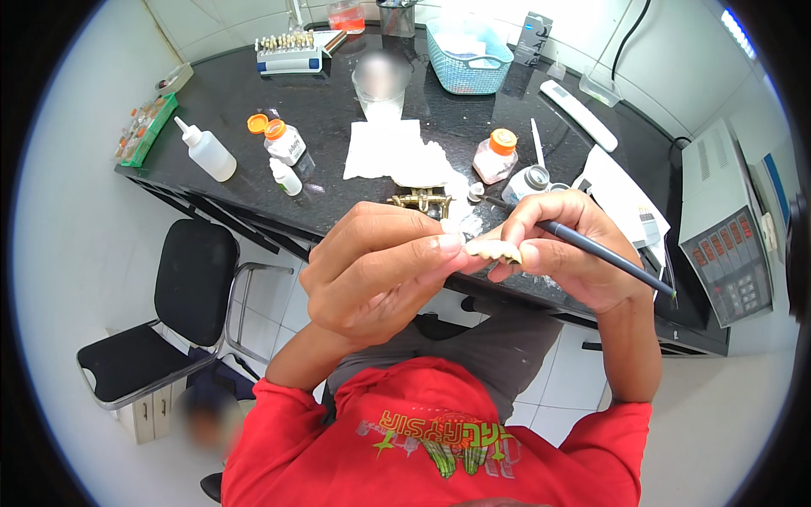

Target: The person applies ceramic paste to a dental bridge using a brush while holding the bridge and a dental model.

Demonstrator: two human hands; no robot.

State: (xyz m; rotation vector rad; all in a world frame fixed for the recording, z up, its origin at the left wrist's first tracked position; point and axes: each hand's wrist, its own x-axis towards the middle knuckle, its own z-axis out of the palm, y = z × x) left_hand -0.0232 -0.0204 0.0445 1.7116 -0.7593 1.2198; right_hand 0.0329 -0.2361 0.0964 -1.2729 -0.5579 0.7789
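Observation:
In front of my chest, both hands meet at a dental bridge [497,251], a short row of tooth-coloured crowns with a darker underside. My left hand [380,262] pinches its left end between thumb and fingertips. At the other end, the thumb and a finger of my right hand [574,245] press on it. A slim dark-handled brush [604,253] also lies across my right hand, held by the fingers, its thin tip pointing left over the worktop. Just beyond stand a brass-coloured articulator [422,200] carrying a white plaster model [427,169], and a tiny white pot [476,191].
On the black worktop [329,110] are a squeeze bottle [211,155], orange-capped jars [496,156], a white tissue [372,148], a glass [378,97], a blue basket [470,63] and a shade guide [287,55]. A control unit [726,228] stands right; a black chair [196,270] left.

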